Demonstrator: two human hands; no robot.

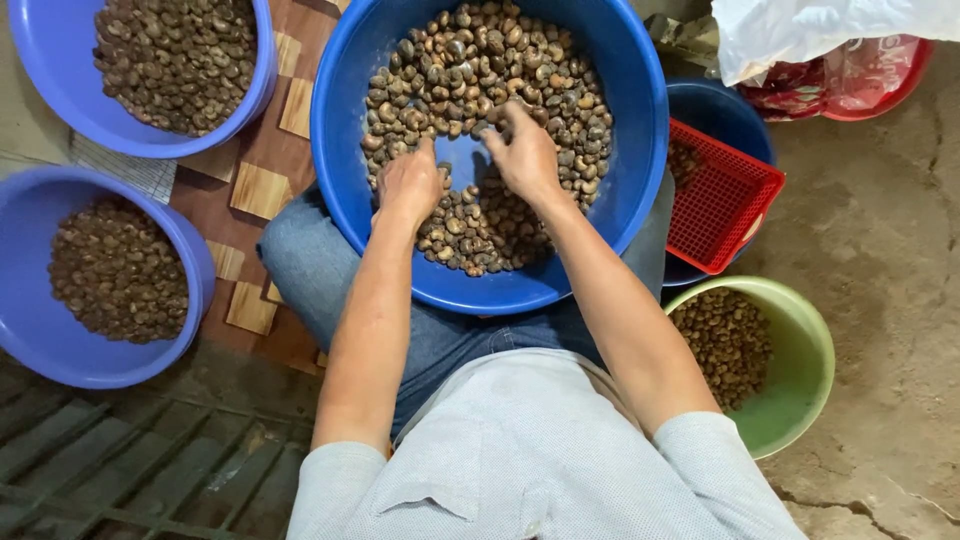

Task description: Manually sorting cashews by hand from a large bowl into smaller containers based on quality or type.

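- On the person's lap, resting on blue-jeaned legs, sits a large blue basin [640,130] holding raw brown cashew nuts [500,60] heaped mostly along its far side and in a smaller patch near its middle.
- A bare patch of blue bottom shows between the two hands, just in front of the big heap.
- The left hand [408,185] lies palm down inside the basin, fingers curled together over the nuts at the near patch; whether it pinches any single nut I cannot tell.
- The right hand [527,155] also lies palm down in the basin, fingers loosely spread and reaching into the edge of the far heap, touching the nuts there.
- Both hands are near each other, apart, with the bare patch between them.
- To the person's left, a lilac-blue basin [30,60] at the upper corner holds more of the same nuts, and a second lilac-blue basin [195,270] below it holds another batch.
- Both of these stand on or beside a brown patterned mat [255,190].
- To the right, a red plastic mesh basket [720,200] leans tilted across a dark blue tub [725,110].
- Nearer the person on that side, a light green bucket [810,350] holds nuts on its far side.
- At the top right lies a white plastic bag [800,25] over a red one.
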